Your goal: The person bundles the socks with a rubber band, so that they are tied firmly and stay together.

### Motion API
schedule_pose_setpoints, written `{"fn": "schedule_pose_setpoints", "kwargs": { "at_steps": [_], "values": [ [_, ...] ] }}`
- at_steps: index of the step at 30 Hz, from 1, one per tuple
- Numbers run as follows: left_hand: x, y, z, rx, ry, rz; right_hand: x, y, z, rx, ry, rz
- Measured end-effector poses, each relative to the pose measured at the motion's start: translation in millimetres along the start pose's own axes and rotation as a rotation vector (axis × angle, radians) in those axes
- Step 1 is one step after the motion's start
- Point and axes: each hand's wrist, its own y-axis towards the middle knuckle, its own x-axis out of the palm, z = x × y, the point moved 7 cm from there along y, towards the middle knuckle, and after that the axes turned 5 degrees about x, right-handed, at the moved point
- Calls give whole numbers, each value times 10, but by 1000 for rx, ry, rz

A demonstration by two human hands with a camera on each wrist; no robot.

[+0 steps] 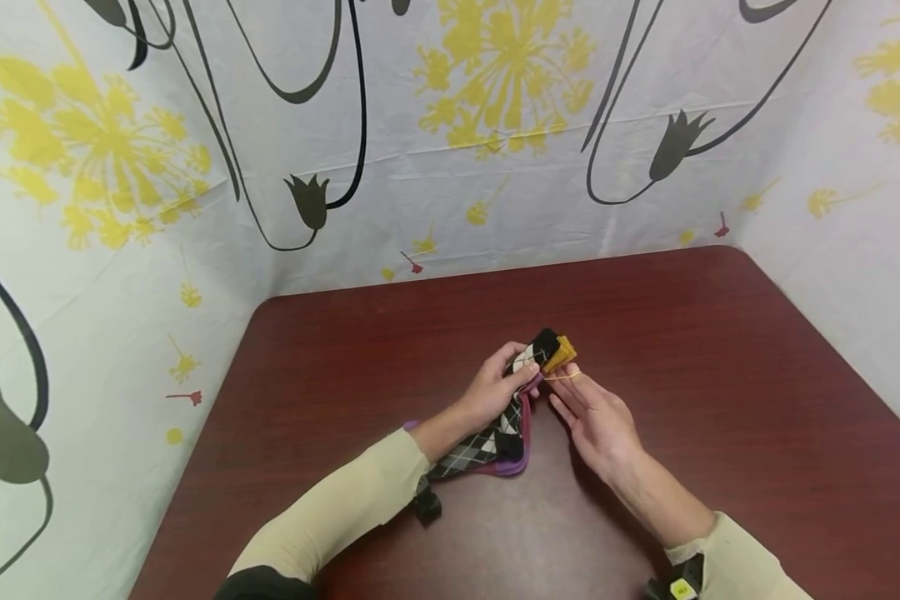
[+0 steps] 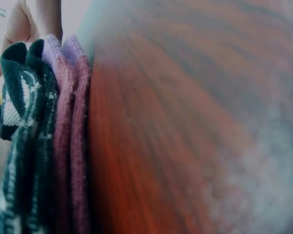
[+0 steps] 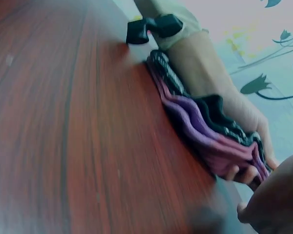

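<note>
In the head view my left hand grips a layered bundle of socks at its far end, thumb on top and fingers beneath. Black argyle socks with white and grey diamonds lie over pink-and-purple socks. Mustard-yellow ends stick out beyond the black part. A thin yellow elastic band runs taut from the bundle to my right hand, whose fingers hold it, palm turned up. Side by side in the left wrist view stand the folded edges of the black socks and pink socks.
A dark red-brown wooden table lies beneath the hands. White fabric with yellow and grey flower prints rises behind it and at both sides. A black wrist camera hangs under the left sleeve, close to the near end of the socks.
</note>
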Motion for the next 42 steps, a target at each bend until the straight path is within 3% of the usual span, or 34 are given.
{"fn": "schedule_pose_setpoints", "kwargs": {
  "at_steps": [12,19,27,35,42],
  "values": [
    [60,-9,17,-8,153,-97,-154,55,-90,34,-57,-137],
    [112,-3,69,70,204,-176,-202,139,-169,85,-65,-234],
    [134,14,75,77,274,-224,-212,229,-259,78,-146,-330],
    [171,22,85,118,415,-257,-169,290,-305,58,-290,-308],
    [172,7,100,93,480,-279,-122,344,-289,47,-408,-292]
  ]
}}
